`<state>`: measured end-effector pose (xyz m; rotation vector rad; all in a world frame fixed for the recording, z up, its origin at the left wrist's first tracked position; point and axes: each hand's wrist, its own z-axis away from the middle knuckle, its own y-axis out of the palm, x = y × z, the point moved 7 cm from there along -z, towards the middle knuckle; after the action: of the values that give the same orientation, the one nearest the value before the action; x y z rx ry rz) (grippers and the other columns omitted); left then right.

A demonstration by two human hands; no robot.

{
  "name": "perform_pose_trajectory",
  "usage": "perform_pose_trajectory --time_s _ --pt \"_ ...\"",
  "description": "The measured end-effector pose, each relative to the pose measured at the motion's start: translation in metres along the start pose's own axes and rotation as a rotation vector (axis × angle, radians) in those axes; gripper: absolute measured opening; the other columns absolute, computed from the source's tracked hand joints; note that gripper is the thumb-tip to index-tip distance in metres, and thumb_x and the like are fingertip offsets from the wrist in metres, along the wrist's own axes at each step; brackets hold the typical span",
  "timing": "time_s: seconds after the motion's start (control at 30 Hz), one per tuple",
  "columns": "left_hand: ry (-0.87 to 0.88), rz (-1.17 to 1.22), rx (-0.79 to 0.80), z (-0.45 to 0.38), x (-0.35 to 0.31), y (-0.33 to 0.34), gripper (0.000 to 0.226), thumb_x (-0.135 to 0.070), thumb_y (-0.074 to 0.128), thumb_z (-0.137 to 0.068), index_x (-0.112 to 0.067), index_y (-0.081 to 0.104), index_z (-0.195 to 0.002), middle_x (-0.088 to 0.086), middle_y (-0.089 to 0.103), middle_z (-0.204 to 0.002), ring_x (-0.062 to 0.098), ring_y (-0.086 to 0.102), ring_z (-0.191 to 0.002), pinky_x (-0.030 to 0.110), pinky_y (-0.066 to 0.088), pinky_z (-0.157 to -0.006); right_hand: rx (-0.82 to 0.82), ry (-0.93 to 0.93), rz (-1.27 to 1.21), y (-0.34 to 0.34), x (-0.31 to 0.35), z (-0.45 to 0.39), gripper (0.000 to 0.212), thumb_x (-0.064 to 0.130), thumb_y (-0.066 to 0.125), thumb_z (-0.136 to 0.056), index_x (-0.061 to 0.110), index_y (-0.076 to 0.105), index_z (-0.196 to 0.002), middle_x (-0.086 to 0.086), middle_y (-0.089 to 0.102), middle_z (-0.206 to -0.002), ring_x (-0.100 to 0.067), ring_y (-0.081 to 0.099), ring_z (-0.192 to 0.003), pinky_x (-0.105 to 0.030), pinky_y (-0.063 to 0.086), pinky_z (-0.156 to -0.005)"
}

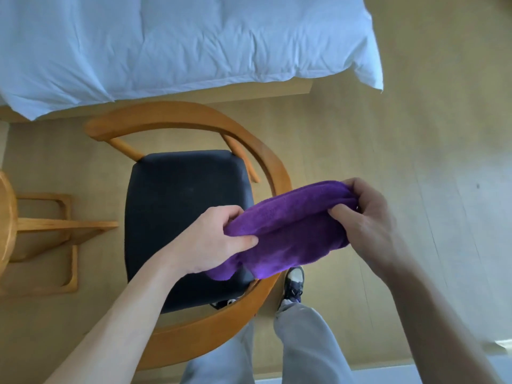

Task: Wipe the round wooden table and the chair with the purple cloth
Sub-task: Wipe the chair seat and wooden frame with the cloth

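So at the far left, the rim of the round wooden desk (6,217) is just visible. The fluffy purple microfibre cloth (291,231) is held bunched up above the curved wooden chair with the dark padded seat (182,212), pinched by the left hand (219,242) at one end and gripped by the right hand (363,214) at the other.

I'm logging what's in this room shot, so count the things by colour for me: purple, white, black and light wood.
Purple: 1, the purple cloth, gripped by the left hand and the right hand
White: 1, the bed cover
Black: 1, the seat pad
Light wood: 2, the chair frame and the round table at the left edge
Total: 5
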<state>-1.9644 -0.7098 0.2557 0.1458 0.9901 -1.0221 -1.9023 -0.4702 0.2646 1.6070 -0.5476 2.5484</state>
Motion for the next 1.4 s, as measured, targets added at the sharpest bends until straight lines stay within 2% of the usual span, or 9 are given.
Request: perform_pose_trajectory --time_s 0.17,0.3,0.43,0.57,0.73,0.87,1.0,1.23,1.4 --pt "0.027 0.268 -0.152 -0.035 -0.037 -0.012 0.017 -0.031 0.074 -0.083 -0.021 0.071 -0.096 -0.001 0.076 -0.089 0.016 0.074 -0.084 0.029 0.06 -0.069 -0.191 0.031 0.014 -0.027 -0.001 -0.05 0.03 0.027 0.053 -0.07 0.038 0.067 -0.094 0.016 0.071 -0.079 -0.003 0.065 -0.073 -0.029 0.052 -0.062" --pt "-0.072 0.245 -0.415 -0.105 -0.017 -0.017 0.012 -0.017 0.067 -0.09 -0.023 0.068 -0.1 -0.003 0.074 -0.094 0.015 0.071 -0.09 0.027 0.054 -0.075 -0.149 0.112 0.063 0.007 -0.037 -0.11 0.031 0.026 0.066 -0.086 0.028 0.064 -0.116 0.013 0.069 -0.099 -0.013 0.068 -0.1 -0.03 0.052 -0.083" --pt "-0.091 0.085 -0.412 -0.151 0.005 0.002 0.022 -0.021 0.068 -0.091 -0.021 0.064 -0.113 -0.002 0.068 -0.103 0.018 0.067 -0.095 0.038 0.058 -0.083 0.042 0.19 0.191 0.058 -0.074 -0.123 0.069 0.033 0.061 -0.095 0.026 0.032 -0.157 -0.004 0.045 -0.148 -0.018 0.047 -0.134 -0.026 0.034 -0.104" --pt "-0.076 0.088 -0.514 -0.162 0.015 0.001 0.034 -0.026 0.074 -0.083 -0.021 0.063 -0.115 0.006 0.065 -0.112 0.02 0.067 -0.095 0.043 0.06 -0.083 -0.133 0.018 0.452 0.073 -0.067 -0.105 0.068 0.051 0.042 -0.094 0.036 0.025 -0.157 -0.008 0.02 -0.167 -0.03 0.021 -0.152 -0.049 0.021 -0.123" --pt "-0.093 0.244 -0.592 -0.171 0.021 -0.01 0.05 -0.027 0.087 -0.076 -0.026 0.058 -0.117 -0.005 0.062 -0.12 0.006 0.064 -0.105 0.029 0.058 -0.089 -0.024 -0.113 0.476 0.112 -0.066 -0.089 0.077 0.033 0.056 -0.097 0.028 0.013 -0.16 -0.001 0.039 -0.155 -0.027 0.057 -0.121 -0.038 0.053 -0.091" --pt "-0.06 0.132 -0.635 -0.184 0.015 -0.019 0.057 -0.025 0.082 -0.081 -0.026 0.051 -0.129 -0.005 0.053 -0.132 0.007 0.055 -0.115 0.022 0.049 -0.095 0.026 -0.03 0.573 0.112 -0.072 -0.115 0.075 0.032 0.062 -0.093 0.018 0.021 -0.155 -0.003 0.057 -0.131 -0.024 0.062 -0.09 -0.031 0.044 -0.066" --pt "-0.091 0.103 -0.666 -0.178 0.022 -0.006 0.064 -0.029 0.065 -0.096 -0.02 0.037 -0.152 -0.002 0.04 -0.154 0.014 0.039 -0.14 0.032 0.036 -0.116 0.129 0.0 0.59 0.119 -0.064 -0.145 0.035 0.029 0.061 -0.092 0.012 0.041 -0.115 0.002 0.05 -0.088 -0.021 0.051 -0.073 -0.024 0.028 -0.051" --pt "-0.083 0.289 -0.599 -0.159 0.035 0.009 0.05 -0.038 0.035 -0.11 -0.024 0.035 -0.158 -0.007 0.044 -0.157 0.006 0.041 -0.142 0.033 0.036 -0.119 0.303 0.033 0.681 0.145 -0.042 -0.215 0.025 0.032 0.061 -0.089 0.015 0.046 -0.078 0.001 0.054 -0.077 -0.014 0.051 -0.063 -0.027 0.033 -0.049" --pt "-0.065 0.27 -0.585 -0.154 0.029 0.011 0.047 -0.033 0.04 -0.108 -0.023 0.043 -0.154 -0.007 0.044 -0.157 0.005 0.039 -0.143 0.027 0.033 -0.118 0.174 -0.018 0.445 0.122 -0.06 -0.171 0.036 0.049 0.053 -0.093 0.017 0.053 -0.111 0.001 0.065 -0.095 -0.024 0.062 -0.082 -0.035 0.044 -0.063"
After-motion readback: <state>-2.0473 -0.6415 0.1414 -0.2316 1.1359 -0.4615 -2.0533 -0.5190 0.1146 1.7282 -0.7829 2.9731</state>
